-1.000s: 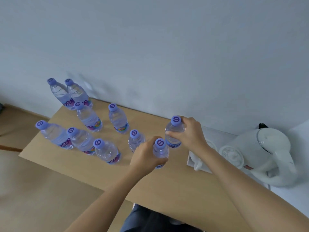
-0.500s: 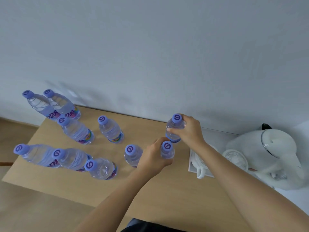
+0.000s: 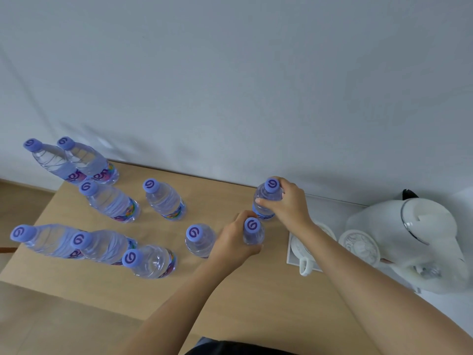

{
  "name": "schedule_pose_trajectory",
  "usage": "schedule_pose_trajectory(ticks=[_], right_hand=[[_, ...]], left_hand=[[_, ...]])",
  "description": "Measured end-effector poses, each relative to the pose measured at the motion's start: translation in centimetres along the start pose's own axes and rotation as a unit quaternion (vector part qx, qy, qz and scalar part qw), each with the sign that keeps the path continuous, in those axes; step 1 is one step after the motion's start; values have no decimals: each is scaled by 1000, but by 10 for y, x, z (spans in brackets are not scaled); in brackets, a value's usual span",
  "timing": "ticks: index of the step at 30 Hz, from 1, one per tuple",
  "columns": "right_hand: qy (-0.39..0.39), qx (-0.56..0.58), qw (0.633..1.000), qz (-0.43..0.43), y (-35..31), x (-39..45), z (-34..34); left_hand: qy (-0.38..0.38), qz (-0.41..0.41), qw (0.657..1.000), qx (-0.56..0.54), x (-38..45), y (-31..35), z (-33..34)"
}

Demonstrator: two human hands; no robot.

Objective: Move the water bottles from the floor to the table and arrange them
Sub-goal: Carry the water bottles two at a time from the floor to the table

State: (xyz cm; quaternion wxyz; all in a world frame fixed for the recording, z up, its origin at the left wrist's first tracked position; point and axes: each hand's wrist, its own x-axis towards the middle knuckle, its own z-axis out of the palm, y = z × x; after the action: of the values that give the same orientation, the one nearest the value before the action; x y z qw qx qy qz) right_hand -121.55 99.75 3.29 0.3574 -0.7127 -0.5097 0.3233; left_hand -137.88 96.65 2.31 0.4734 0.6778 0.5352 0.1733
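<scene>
Several clear water bottles with purple caps stand upright on the light wooden table [image 3: 256, 290]. My left hand [image 3: 234, 242] is wrapped around a bottle [image 3: 253, 230] near the table's middle. Just behind it, close to the wall, my right hand [image 3: 289, 203] grips another bottle [image 3: 267, 196] by its shoulder. A free bottle [image 3: 198, 239] stands touching the left side of my left hand. Seven more bottles stand in loose rows to the left, such as one [image 3: 163, 198] at the back and one [image 3: 148, 261] at the front.
A white electric kettle [image 3: 419, 239] stands at the right beside a white tray [image 3: 293, 254] holding cups, one cup [image 3: 305, 262] at its front. The grey wall runs along the table's far edge. Wooden floor shows at the left [image 3: 23, 201].
Both hands stay on their bottles with almost no movement. The view has shifted slightly, so the left-hand bottles sit a little differently in the frame.
</scene>
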Motion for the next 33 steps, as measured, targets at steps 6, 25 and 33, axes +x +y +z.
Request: schedule_pose_trajectory(ticks=[6,25,33], right_hand=[[-35,-8,999,10,3,7,0],[25,-37,998,-41,-24,-51,-49],[157,-1,988,13,-20,-143,-74]], left_hand=[[-9,-8,1000,-17,1,2,-1],[40,98,989,106,-26,71,-26],[-43,215,960,175,-51,85,-15]])
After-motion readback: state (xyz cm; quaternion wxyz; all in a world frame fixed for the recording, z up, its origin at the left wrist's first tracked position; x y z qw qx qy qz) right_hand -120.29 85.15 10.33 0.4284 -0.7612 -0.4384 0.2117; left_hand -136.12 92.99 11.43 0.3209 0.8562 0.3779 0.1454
